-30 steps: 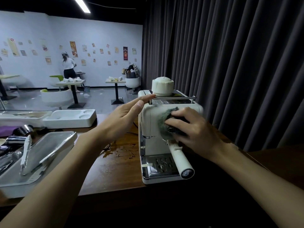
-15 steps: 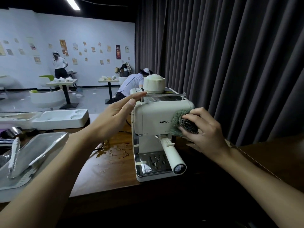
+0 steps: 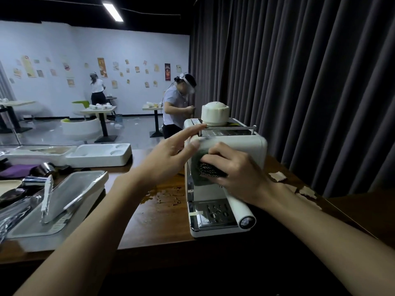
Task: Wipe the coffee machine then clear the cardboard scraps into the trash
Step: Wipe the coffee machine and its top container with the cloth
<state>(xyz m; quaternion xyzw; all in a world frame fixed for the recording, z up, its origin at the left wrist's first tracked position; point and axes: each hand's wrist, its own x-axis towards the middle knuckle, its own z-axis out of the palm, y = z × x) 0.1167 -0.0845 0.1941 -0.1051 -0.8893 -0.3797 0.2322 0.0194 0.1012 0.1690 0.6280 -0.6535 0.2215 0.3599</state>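
Observation:
A cream coffee machine point(image 3: 250, 146) stands on the brown wooden counter point(image 3: 156, 221), its portafilter handle point(image 3: 241, 210) pointing toward me. My right hand point(image 3: 237, 174) presses a grey-green cloth point(image 3: 197, 167) against the machine's front face. My left hand point(image 3: 168, 159) lies flat with fingers spread on the machine's upper left corner. Torn cardboard scraps point(image 3: 277, 176) lie on the counter right of the machine, behind my right wrist. No trash bin is visible.
A spill of liquid point(image 3: 164, 195) wets the counter left of the machine. A metal tray with tongs point(image 3: 64, 197), white foam trays point(image 3: 98, 154) and metal cups sit at left. A dark curtain hangs at right. Two people work at tables behind.
My right hand has slid the cloth from the machine's right front corner back to the left across its front face. My left hand stays on the top corner. The view has shifted.

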